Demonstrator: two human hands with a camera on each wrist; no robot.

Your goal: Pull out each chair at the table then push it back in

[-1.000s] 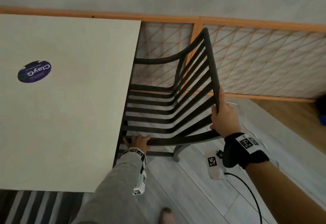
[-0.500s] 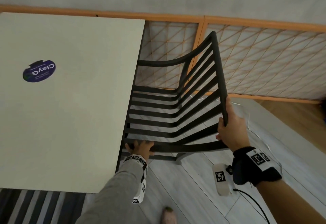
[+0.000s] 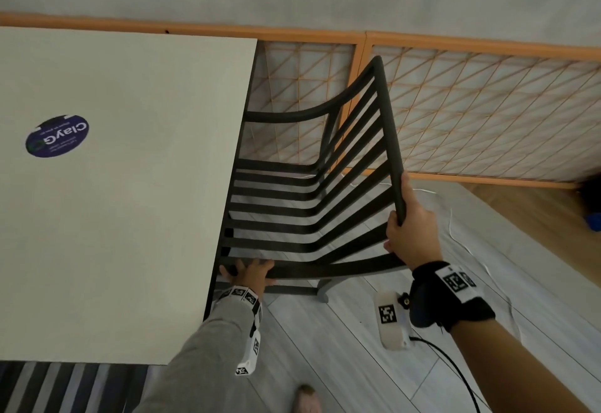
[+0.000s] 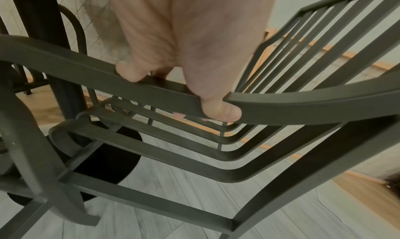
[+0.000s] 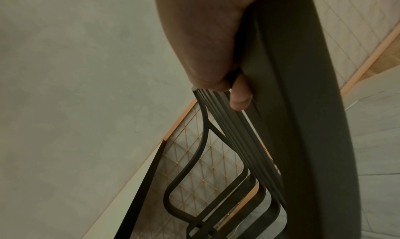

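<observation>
Chair (image 3: 302, 204): front tucked at table (image 3: 130, 185)
Left hand (image 3: 250, 274): fingers curled round armrest
Right hand (image 3: 411, 230): fingers clamped on backrest top

Lighting and picture quality: dim, warm, flat.
I see soft indoor light, faint shadows, grainy wrist views, edges bent by wide lenses, close skin blurred.

The chair's (image 3: 309, 204) front seat edge lay hidden under the worktop (image 3: 123, 185). The worktop's left side was cut off by the picture's edge. The left hand's (image 3: 252, 274) fingers (image 4: 220, 112) curled out of sight beneath the armrest. The round sticker's (image 3: 57, 135) small print was unreadable.
</observation>
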